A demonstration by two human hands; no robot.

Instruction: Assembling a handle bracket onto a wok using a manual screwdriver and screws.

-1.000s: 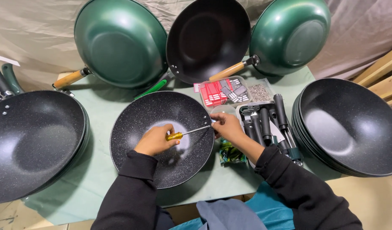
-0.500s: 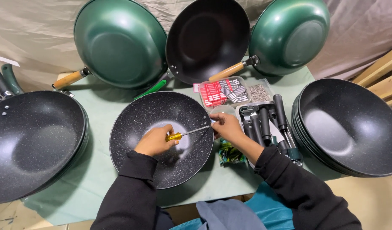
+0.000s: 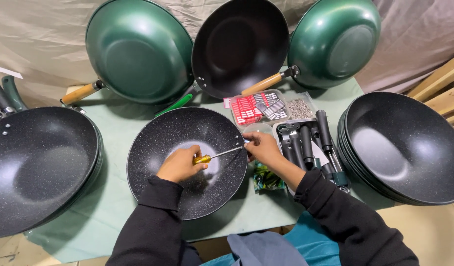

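Observation:
A black speckled wok (image 3: 187, 162) lies in front of me on the green-covered table. My left hand (image 3: 180, 165) is inside it, gripping a screwdriver (image 3: 214, 156) by its yellow handle. The shaft points right, its tip at the wok's right rim. My right hand (image 3: 261, 148) is closed at that rim, right at the screwdriver's tip; what its fingers hold is hidden.
Stacks of black woks sit at the left (image 3: 37, 167) and right (image 3: 404, 148). Three woks lean at the back: green (image 3: 138, 49), black (image 3: 241, 44), green (image 3: 335, 42). A tray of dark handles (image 3: 310, 143), red packets (image 3: 249, 108) and small screws (image 3: 302, 107) lie beside my right hand.

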